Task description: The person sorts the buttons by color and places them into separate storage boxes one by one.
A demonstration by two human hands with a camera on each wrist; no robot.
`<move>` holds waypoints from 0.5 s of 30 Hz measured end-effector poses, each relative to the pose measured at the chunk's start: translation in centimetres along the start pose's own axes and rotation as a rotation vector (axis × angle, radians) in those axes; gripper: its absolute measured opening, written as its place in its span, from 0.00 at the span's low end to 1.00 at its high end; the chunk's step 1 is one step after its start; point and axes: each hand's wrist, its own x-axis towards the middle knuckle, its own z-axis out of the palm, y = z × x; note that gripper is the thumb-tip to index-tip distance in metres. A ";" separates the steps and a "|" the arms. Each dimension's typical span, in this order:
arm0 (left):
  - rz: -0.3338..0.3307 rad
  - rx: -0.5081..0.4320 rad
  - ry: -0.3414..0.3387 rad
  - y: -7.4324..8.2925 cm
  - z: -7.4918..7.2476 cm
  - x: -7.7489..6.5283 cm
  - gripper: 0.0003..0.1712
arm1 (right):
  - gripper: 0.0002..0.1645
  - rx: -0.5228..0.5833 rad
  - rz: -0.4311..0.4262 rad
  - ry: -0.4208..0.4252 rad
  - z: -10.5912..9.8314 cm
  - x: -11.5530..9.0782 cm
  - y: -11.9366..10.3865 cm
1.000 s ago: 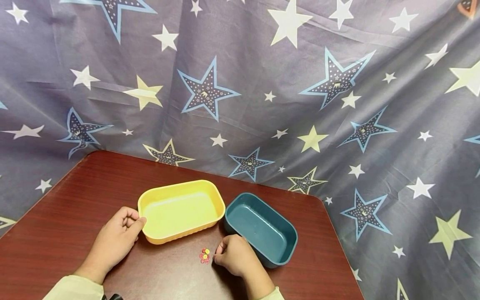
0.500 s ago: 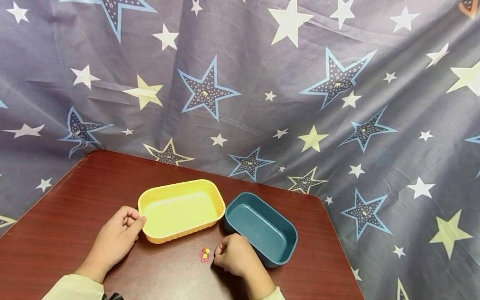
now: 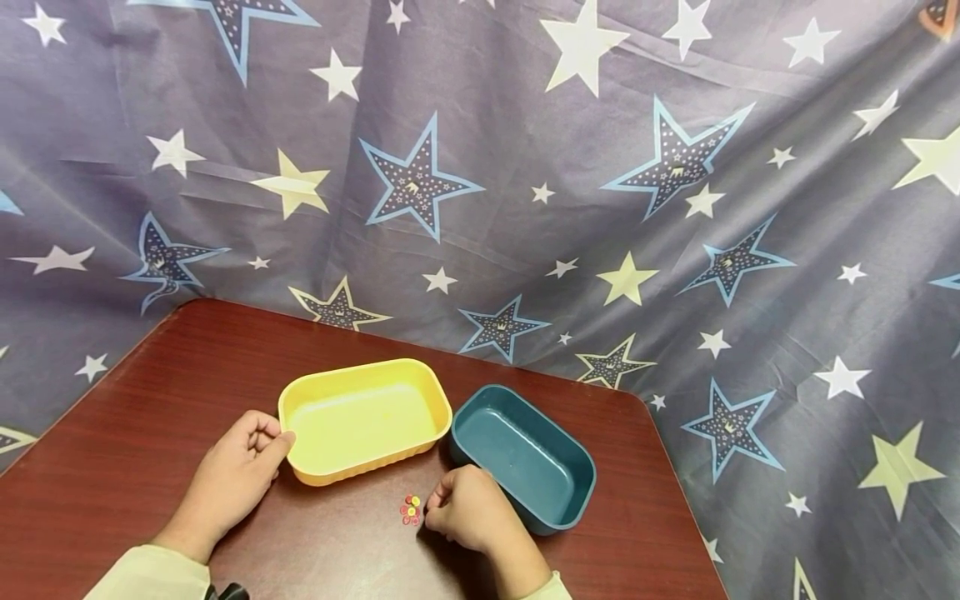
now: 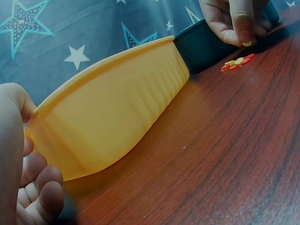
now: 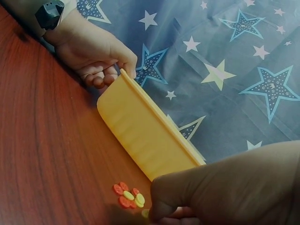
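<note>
My left hand (image 3: 234,479) grips the left end of a yellow plastic tub (image 3: 363,417), thumb over the rim and fingers curled outside. Just in front of the tubs, my right hand (image 3: 471,510) is low over the table with a small yellow button (image 4: 247,43) at its fingertips, pinched between thumb and finger. To the left of those fingertips lies a tight cluster of several red and yellow buttons (image 3: 410,510). A dark teal tub (image 3: 525,454) stands behind the right hand, its near side partly covered by it.
Both tubs stand close together on a reddish-brown wooden table (image 3: 337,550). Behind the table hangs a grey curtain (image 3: 510,225) printed with stars. A dark band (image 5: 49,15) is on the left wrist.
The view has shifted very slightly. The right hand's fingertips are a touch closer to the button cluster; the left hand and both tubs stay in place.
</note>
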 end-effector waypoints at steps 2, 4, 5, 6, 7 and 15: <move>0.002 0.001 0.001 0.0 0.0 0.0 0.19 | 0.12 0.012 0.005 -0.003 -0.1 0.0 0.0; 0.001 0.000 0.002 0.0 0.0 0.0 0.18 | 0.13 0.021 0.004 -0.004 -0.3 0.0 -0.1; 0.001 0.000 0.003 0.0 0.0 0.0 0.18 | 0.13 0.026 0.003 -0.005 -0.4 0.0 -0.1; 0.001 0.000 0.003 0.0 0.0 0.0 0.18 | 0.13 0.031 0.001 -0.005 -0.5 0.0 -0.1; 0.001 0.000 0.003 0.0 0.1 0.0 0.18 | 0.13 0.033 -0.004 -0.004 -0.5 0.0 -0.1; -0.001 -0.006 -0.001 0.1 0.0 -0.1 0.17 | 0.11 0.096 -0.002 -0.007 -1.4 0.3 -0.6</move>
